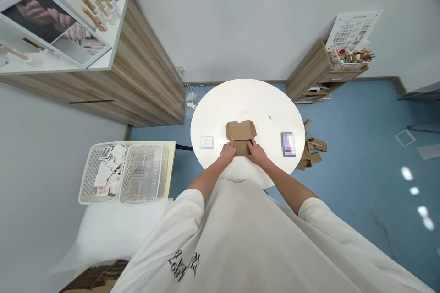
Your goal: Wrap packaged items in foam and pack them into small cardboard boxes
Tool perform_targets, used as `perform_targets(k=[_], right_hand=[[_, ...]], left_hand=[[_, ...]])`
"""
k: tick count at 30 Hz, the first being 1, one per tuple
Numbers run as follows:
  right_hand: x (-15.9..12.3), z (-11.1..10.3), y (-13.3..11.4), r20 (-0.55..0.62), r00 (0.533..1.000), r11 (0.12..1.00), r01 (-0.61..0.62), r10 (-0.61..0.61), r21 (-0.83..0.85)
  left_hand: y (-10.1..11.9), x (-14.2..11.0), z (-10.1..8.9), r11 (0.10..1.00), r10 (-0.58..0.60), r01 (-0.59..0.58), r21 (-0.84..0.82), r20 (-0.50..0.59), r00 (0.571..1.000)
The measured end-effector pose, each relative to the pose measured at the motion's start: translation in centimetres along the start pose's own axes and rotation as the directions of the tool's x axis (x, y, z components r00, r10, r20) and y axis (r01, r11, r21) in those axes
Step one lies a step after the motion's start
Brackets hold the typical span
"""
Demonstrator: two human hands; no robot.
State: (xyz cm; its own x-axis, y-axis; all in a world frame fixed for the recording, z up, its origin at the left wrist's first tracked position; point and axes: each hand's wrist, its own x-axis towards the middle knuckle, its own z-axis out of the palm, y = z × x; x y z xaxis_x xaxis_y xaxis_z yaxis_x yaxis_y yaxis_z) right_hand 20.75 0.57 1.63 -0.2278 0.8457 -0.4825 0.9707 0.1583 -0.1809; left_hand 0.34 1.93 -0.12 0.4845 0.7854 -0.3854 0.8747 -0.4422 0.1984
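Note:
A small brown cardboard box stands on the round white table, its lid flap tilted up away from me. My left hand is closed on the box's near left edge. At the near right edge my right hand grips the same box, thumb and fingers against its side wall. Both hands partly cover the corners, and what lies inside the box is too small to make out. A flat clear case lies to the left, and a purple packet, blurred, to the right.
Folded cardboard pieces lie on the blue floor right of the table. Left, a side table carries a basket of packets and a basket of clear plastic cases. Wooden cabinets stand by the wall. A small dark object rests on the table.

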Motion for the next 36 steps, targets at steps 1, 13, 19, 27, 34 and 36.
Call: perform_targets(k=[1, 13, 19, 27, 34, 36], right_hand=[[0.1, -0.1, 0.1, 0.017, 1.000, 1.000, 0.009, -0.008, -0.010], [1.0, -0.2, 0.0, 0.044, 0.999, 0.998, -0.027, 0.030, -0.061], [1.0, -0.2, -0.1, 0.047, 0.998, 0.997, -0.035, 0.038, -0.063], [1.4, 0.2, -0.3, 0.038, 0.998, 0.997, -0.039, 0.042, -0.070], [1.6, 0.8, -0.1, 0.026, 0.998, 0.998, -0.051, 0.052, -0.042], [1.6, 0.8, -0.2, 0.021, 0.998, 0.998, -0.052, 0.052, -0.018]], left_hand=[[0.0, -0.1, 0.0, 1.000, -0.003, 0.003, -0.011, -0.004, 1.000], [-1.2, -2.5, 0.7, 0.974, -0.096, 0.059, -0.220, -0.162, 0.982], [-7.8, -5.1, 1.1, 0.717, -0.660, 0.521, -0.464, -0.213, 0.720], [-12.7, -4.2, 2.0, 0.447, -0.800, 0.668, -0.595, 0.068, 0.596], [-13.3, -3.0, 2.1, 0.281, -0.829, 0.677, -0.681, 0.184, 0.529], [-13.5, -3.0, 2.0, 0.297, -0.815, 0.656, -0.694, 0.174, 0.553]])
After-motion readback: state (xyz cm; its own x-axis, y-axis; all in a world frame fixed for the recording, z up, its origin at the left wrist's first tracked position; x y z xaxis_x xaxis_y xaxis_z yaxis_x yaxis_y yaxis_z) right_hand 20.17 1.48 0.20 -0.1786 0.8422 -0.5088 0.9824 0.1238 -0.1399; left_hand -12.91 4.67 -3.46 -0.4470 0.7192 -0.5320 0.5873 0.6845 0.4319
